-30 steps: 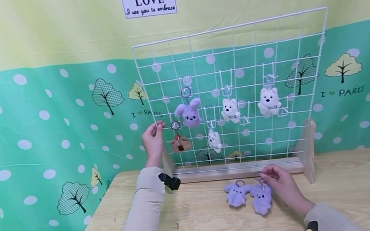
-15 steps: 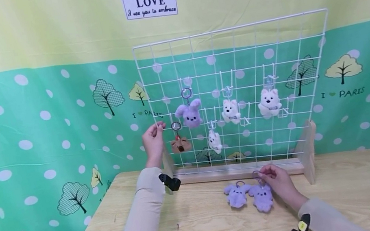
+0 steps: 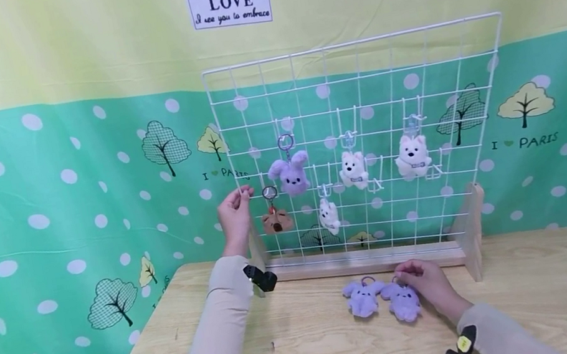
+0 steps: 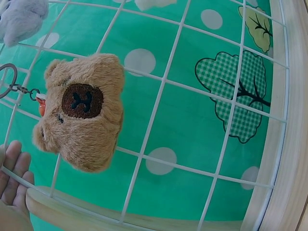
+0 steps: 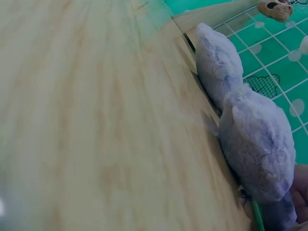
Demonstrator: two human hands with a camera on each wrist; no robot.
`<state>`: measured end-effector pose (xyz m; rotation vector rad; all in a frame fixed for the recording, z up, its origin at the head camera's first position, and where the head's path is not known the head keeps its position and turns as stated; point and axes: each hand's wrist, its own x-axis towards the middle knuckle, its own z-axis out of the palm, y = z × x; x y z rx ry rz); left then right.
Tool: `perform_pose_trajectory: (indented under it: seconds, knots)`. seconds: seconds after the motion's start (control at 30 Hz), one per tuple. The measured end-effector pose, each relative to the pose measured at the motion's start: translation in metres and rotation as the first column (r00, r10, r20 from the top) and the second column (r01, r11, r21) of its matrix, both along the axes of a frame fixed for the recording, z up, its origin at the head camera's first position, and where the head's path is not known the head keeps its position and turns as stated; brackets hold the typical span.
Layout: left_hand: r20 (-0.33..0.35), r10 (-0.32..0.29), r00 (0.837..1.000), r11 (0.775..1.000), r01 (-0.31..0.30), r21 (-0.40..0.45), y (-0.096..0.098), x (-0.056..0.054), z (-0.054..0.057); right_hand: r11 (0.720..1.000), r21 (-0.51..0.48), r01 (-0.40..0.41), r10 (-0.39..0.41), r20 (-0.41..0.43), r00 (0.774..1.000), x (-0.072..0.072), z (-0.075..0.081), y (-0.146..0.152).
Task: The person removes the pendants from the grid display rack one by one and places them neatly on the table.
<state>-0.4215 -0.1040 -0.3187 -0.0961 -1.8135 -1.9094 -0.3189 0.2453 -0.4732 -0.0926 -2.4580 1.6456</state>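
Observation:
In the head view my left hand (image 3: 235, 222) grips the left edge wire of a white wire grid rack (image 3: 350, 40). My right hand (image 3: 432, 285) pinches the ring of a purple plush rabbit keychain (image 3: 404, 302), low at the table in front of the rack. Beside that one, on its left, a second purple plush rabbit keychain (image 3: 363, 300) lies on the wood. A brown plush bear keychain (image 4: 91, 125) hangs close to my left fingers (image 4: 18, 166) in the left wrist view. The right wrist view shows both rabbits' fur, with most of my right hand hidden behind them.
Another purple rabbit keychain (image 3: 291, 175) and several white plush dogs (image 3: 412, 155) hang from hooks on the rack. The rack stands in wooden feet (image 3: 473, 232) on a wooden table (image 3: 319, 348), before a printed green and yellow curtain (image 3: 87, 224).
My right hand has moved slightly left, then lowered the ring, and the rabbit's body has shifted up a little. My left hand has stayed at the rack's edge.

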Motion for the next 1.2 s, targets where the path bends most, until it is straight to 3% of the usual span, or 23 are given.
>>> perform_pose_trajectory:
  seconds: [0.33,0.5,0.73,0.87,0.97,1.2]
  knots:
    - [-0.006,0.002,1.000,1.000,-0.002,-0.005,0.000,0.000,-0.001,1.000,-0.020,-0.019,0.018,-0.030,0.999,0.003,0.015,0.001]
    - [-0.005,0.007,1.000,1.000,-0.007,-0.012,0.001,0.000,-0.001,1.000,0.002,-0.022,0.022,-0.052,0.998,0.009,0.031,0.002]
    - [0.003,0.004,1.000,1.000,-0.003,-0.018,0.001,0.002,0.000,0.999,0.028,0.030,-0.024,-0.183,0.983,0.015,0.060,0.007]
    - [0.014,-0.004,1.000,1.000,0.005,-0.014,0.000,0.003,0.000,0.997,0.023,0.076,-0.063,-0.349,0.935,0.022,0.082,0.009]
    - [0.009,-0.004,1.000,1.000,0.004,-0.018,-0.001,0.003,-0.001,0.996,-0.010,0.089,-0.083,-0.457,0.886,0.027,0.098,0.012]
    - [0.001,-0.004,1.000,1.000,0.004,-0.017,0.000,0.002,0.000,0.998,-0.040,0.045,-0.060,-0.680,0.730,0.034,0.130,0.020]
